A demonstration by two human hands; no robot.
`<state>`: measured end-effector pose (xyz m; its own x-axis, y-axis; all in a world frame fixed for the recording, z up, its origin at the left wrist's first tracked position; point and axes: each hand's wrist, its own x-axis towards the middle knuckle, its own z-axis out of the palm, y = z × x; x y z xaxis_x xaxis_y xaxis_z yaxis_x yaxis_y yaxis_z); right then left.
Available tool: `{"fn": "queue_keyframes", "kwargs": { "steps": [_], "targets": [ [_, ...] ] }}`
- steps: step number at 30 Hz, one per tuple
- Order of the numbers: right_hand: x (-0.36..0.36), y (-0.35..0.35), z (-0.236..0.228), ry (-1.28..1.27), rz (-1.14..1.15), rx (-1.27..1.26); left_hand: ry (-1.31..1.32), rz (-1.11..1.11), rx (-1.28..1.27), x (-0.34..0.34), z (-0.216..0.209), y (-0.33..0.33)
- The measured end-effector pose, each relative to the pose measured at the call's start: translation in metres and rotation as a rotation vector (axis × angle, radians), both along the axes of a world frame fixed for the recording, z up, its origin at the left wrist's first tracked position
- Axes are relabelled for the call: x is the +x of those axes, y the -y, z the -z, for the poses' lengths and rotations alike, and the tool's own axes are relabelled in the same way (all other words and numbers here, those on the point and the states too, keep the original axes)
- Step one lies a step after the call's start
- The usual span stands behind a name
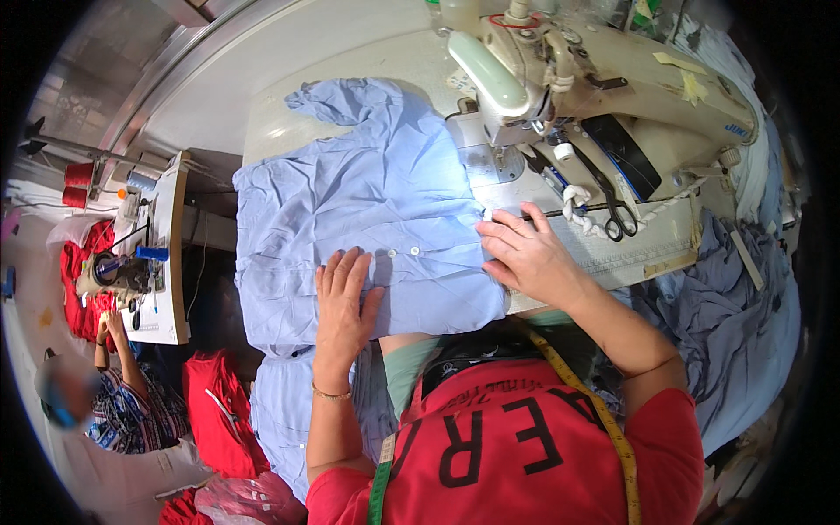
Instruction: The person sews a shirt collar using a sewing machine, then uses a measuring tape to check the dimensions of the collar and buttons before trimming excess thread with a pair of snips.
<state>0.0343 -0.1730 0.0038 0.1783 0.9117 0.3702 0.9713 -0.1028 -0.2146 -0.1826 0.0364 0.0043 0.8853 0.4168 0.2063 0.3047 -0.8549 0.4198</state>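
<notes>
A light blue shirt with white buttons lies spread over the sewing table, one sleeve stretching toward the far side. Flat on its near part rests my left hand, fingers stretched out and thumb apart. My right hand lies along the shirt's right edge, its fingers slightly bent and spread, fingertips touching the cloth. Neither hand grips anything that I can see. Close to the right hand's fingertips is the bed of a sewing machine, its needle area just beyond the shirt's edge.
Black scissors, a dark phone and a twisted white cord lie by the machine. Grey-blue cloth is heaped at the right. More blue garments hang below the table. Another person sits at a machine at far left.
</notes>
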Motion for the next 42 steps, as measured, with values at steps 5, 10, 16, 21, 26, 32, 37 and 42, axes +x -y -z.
{"fn": "queue_keyframes", "kwargs": {
  "steps": [5, 10, 16, 21, 26, 32, 37, 42],
  "targets": [
    [-0.002, -0.001, -0.003, 0.020, -0.004, -0.028, -0.104, 0.003, 0.098, -0.004, -0.003, -0.004],
    [-0.004, 0.001, -0.002, 0.016, 0.009, -0.015, -0.105, -0.009, 0.124, -0.010, 0.004, -0.011],
    [-0.003, 0.002, 0.000, -0.001, 0.033, 0.019, -0.119, -0.058, 0.221, 0.005, -0.007, 0.003],
    [-0.003, 0.001, -0.002, 0.015, 0.030, 0.009, 0.051, 0.252, 0.048, 0.034, -0.006, 0.027],
    [-0.005, 0.004, -0.003, 0.004, 0.064, 0.001, -0.030, 0.203, 0.153, 0.036, 0.000, 0.026],
    [-0.005, 0.005, -0.002, -0.029, 0.079, 0.006, -0.049, 0.162, 0.170, 0.033, 0.000, 0.029],
    [-0.002, 0.004, -0.002, -0.176, 0.086, 0.013, -0.023, 0.162, 0.192, 0.034, 0.001, 0.029],
    [0.003, -0.001, 0.000, -0.346, 0.109, 0.009, -0.044, 0.168, 0.189, 0.032, -0.001, 0.030]
  ]
}}
